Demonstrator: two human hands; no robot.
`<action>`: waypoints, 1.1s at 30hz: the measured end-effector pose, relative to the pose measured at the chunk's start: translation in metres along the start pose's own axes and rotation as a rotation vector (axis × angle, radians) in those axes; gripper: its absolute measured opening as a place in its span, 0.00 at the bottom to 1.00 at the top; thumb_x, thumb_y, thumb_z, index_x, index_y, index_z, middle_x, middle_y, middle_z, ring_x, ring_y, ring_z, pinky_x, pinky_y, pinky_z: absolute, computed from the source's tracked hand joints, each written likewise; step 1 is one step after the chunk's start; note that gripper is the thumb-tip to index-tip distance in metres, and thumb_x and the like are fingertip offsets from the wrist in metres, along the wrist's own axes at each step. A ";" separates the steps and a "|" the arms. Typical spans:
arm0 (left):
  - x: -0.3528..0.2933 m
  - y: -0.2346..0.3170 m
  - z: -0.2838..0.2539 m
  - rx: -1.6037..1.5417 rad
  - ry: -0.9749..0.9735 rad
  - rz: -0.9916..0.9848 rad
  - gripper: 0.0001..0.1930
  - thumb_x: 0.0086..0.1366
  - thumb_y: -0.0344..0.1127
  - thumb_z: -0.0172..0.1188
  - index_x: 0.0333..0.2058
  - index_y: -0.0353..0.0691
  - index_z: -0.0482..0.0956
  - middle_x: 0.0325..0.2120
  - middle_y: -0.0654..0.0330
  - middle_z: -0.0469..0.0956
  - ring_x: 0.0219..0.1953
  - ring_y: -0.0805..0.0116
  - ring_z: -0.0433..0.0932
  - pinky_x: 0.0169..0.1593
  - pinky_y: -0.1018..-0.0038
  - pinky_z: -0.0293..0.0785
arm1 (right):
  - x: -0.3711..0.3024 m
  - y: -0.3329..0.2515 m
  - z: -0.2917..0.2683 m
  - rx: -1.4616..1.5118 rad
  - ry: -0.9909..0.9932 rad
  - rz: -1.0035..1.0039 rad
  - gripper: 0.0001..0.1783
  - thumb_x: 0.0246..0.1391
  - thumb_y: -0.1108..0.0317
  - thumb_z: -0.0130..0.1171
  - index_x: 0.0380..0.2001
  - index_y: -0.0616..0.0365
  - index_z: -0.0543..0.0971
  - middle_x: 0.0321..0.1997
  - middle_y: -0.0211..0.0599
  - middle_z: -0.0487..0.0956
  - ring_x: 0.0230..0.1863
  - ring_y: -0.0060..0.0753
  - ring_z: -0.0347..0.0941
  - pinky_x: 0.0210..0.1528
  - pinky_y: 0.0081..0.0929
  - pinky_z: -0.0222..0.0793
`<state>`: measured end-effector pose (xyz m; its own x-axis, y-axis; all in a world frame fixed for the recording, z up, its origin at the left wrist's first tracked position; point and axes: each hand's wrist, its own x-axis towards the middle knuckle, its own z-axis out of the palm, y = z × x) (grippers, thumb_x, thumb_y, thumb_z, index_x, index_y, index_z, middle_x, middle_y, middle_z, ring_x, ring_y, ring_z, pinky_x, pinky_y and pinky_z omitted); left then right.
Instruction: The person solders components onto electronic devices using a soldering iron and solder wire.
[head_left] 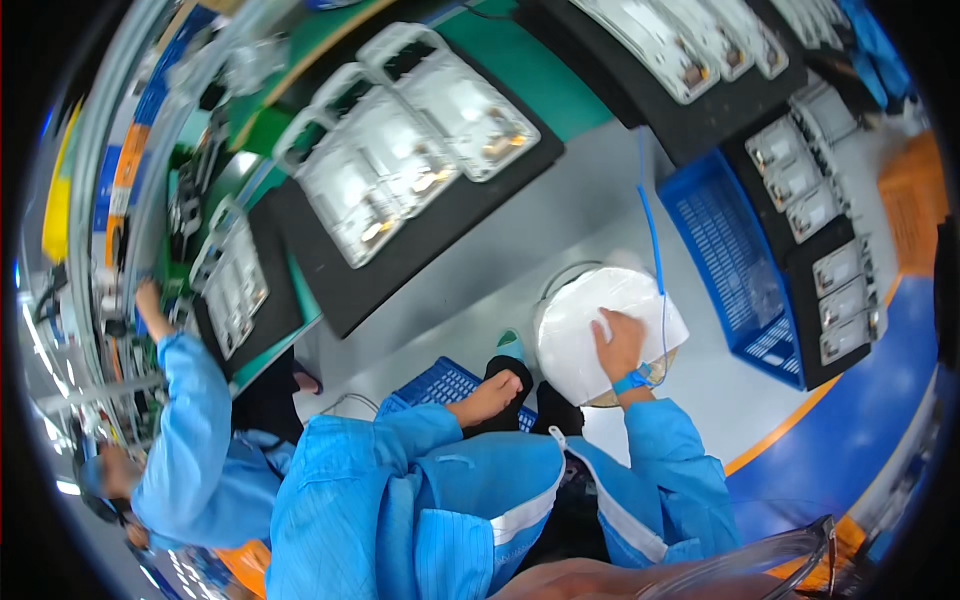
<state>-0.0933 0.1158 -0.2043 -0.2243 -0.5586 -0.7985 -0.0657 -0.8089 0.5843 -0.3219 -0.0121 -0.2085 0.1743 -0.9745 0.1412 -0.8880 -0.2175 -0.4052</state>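
Observation:
My right hand (pixel 622 345) lies on the white cover of a round stool (pixel 570 330), thumb and fingers apart. A blue wrist strap (pixel 634 379) circles that wrist, and a blue cord (pixel 650 230) runs up from it. My left hand (pixel 488 399) is low, beside my dark trouser leg, with its fingers drawn together and nothing visible in them. Beyond my hands, several pale metal housings (pixel 400 145) with handle-like frames lie on a black mat (pixel 345 305) on the bench.
A blue crate (pixel 735 265) stands at the right, next to black trays of small metal parts (pixel 840 300). Another blue crate (pixel 425 385) is on the floor by my legs. At the left, a co-worker in a blue smock (pixel 200 440) reaches toward the bench.

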 end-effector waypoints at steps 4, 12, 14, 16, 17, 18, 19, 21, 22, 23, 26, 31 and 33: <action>-0.078 0.089 0.017 -0.342 -0.094 0.152 0.13 0.63 0.44 0.44 0.30 0.40 0.66 0.19 0.69 0.61 0.20 0.80 0.57 0.23 0.82 0.56 | -0.012 -0.093 -0.084 1.020 -0.466 0.071 0.17 0.43 0.68 0.59 0.39 0.58 0.74 0.29 0.34 0.73 0.27 0.24 0.68 0.30 0.18 0.64; -0.178 0.148 0.015 -0.872 -0.017 0.400 0.13 0.63 0.44 0.45 0.32 0.39 0.69 0.21 0.69 0.65 0.21 0.81 0.56 0.26 0.83 0.57 | 0.007 -0.202 -0.178 0.902 -0.441 -0.226 0.15 0.38 0.71 0.63 0.34 0.57 0.76 0.28 0.34 0.73 0.26 0.25 0.68 0.29 0.19 0.65; -0.191 0.147 0.005 -0.870 -0.007 0.478 0.13 0.63 0.44 0.46 0.31 0.40 0.69 0.21 0.69 0.65 0.21 0.81 0.56 0.27 0.83 0.57 | 0.016 -0.223 -0.180 0.867 -0.365 -0.377 0.10 0.38 0.72 0.63 0.29 0.58 0.77 0.27 0.34 0.73 0.27 0.27 0.69 0.29 0.20 0.66; -0.203 0.145 -0.008 -0.850 0.085 0.559 0.12 0.62 0.45 0.48 0.30 0.42 0.69 0.19 0.70 0.62 0.21 0.82 0.54 0.27 0.83 0.56 | 0.020 -0.245 -0.182 0.813 -0.349 -0.468 0.09 0.38 0.72 0.63 0.28 0.57 0.78 0.27 0.34 0.73 0.28 0.28 0.69 0.29 0.21 0.66; -0.209 0.143 -0.017 -0.845 0.086 0.575 0.12 0.62 0.45 0.48 0.30 0.42 0.69 0.19 0.70 0.62 0.21 0.82 0.54 0.27 0.83 0.56 | 0.027 -0.257 -0.181 0.762 -0.318 -0.554 0.08 0.37 0.72 0.63 0.26 0.57 0.78 0.27 0.34 0.73 0.28 0.29 0.69 0.29 0.22 0.66; -0.215 0.143 -0.024 -0.901 0.065 0.585 0.12 0.61 0.44 0.48 0.30 0.42 0.69 0.19 0.71 0.62 0.20 0.82 0.55 0.27 0.83 0.56 | 0.030 -0.270 -0.181 0.696 -0.276 -0.617 0.06 0.37 0.73 0.62 0.25 0.57 0.78 0.27 0.34 0.73 0.29 0.30 0.70 0.29 0.23 0.66; -0.221 0.142 -0.032 -0.963 0.072 0.558 0.11 0.61 0.44 0.48 0.29 0.42 0.69 0.19 0.71 0.62 0.20 0.82 0.55 0.26 0.83 0.56 | 0.034 -0.282 -0.181 0.702 -0.247 -0.640 0.06 0.37 0.73 0.62 0.25 0.57 0.78 0.27 0.34 0.73 0.29 0.30 0.70 0.29 0.23 0.66; -0.233 0.141 -0.052 -0.991 0.004 0.626 0.12 0.61 0.44 0.48 0.28 0.43 0.70 0.19 0.71 0.62 0.20 0.81 0.55 0.26 0.83 0.56 | 0.040 -0.306 -0.178 0.650 -0.255 -0.789 0.07 0.37 0.73 0.63 0.25 0.57 0.78 0.27 0.35 0.72 0.30 0.31 0.69 0.29 0.24 0.66; -0.239 0.141 -0.064 -0.952 0.039 0.621 0.12 0.61 0.44 0.49 0.27 0.43 0.70 0.18 0.71 0.61 0.20 0.81 0.55 0.26 0.83 0.56 | 0.043 -0.320 -0.175 0.677 -0.259 -0.820 0.06 0.39 0.74 0.61 0.26 0.58 0.77 0.27 0.34 0.72 0.30 0.29 0.69 0.30 0.23 0.65; -0.245 0.141 -0.077 -0.925 0.108 0.588 0.12 0.61 0.44 0.49 0.26 0.43 0.70 0.18 0.71 0.61 0.20 0.81 0.55 0.26 0.83 0.56 | 0.046 -0.333 -0.172 0.672 -0.249 -0.833 0.06 0.39 0.74 0.61 0.26 0.58 0.77 0.27 0.34 0.72 0.30 0.29 0.69 0.30 0.23 0.65; -0.258 0.133 -0.117 -0.827 0.122 0.627 0.15 0.60 0.47 0.49 0.29 0.40 0.74 0.16 0.73 0.59 0.19 0.82 0.53 0.23 0.84 0.52 | 0.054 -0.368 -0.158 0.842 -0.593 -0.589 0.05 0.42 0.75 0.58 0.27 0.59 0.76 0.28 0.31 0.71 0.30 0.20 0.67 0.32 0.17 0.63; -0.274 0.077 -0.190 -0.801 0.448 0.579 0.21 0.60 0.52 0.47 0.36 0.38 0.75 0.12 0.75 0.55 0.16 0.84 0.52 0.20 0.84 0.50 | 0.072 -0.422 -0.137 0.954 -0.892 -0.288 0.05 0.47 0.74 0.55 0.30 0.60 0.74 0.30 0.29 0.75 0.32 0.17 0.69 0.36 0.15 0.65; -0.279 0.048 -0.223 -0.957 0.629 0.457 0.22 0.60 0.53 0.46 0.35 0.36 0.74 0.11 0.74 0.53 0.14 0.84 0.51 0.18 0.84 0.48 | 0.080 -0.440 -0.138 1.079 -1.017 -0.157 0.06 0.47 0.75 0.55 0.31 0.62 0.73 0.31 0.32 0.75 0.33 0.19 0.70 0.37 0.16 0.66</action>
<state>0.1828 0.1917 0.0141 0.4845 -0.6027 -0.6341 0.6937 -0.1770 0.6982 0.0241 0.0129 0.1055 0.8541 -0.4591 -0.2446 -0.1765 0.1866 -0.9665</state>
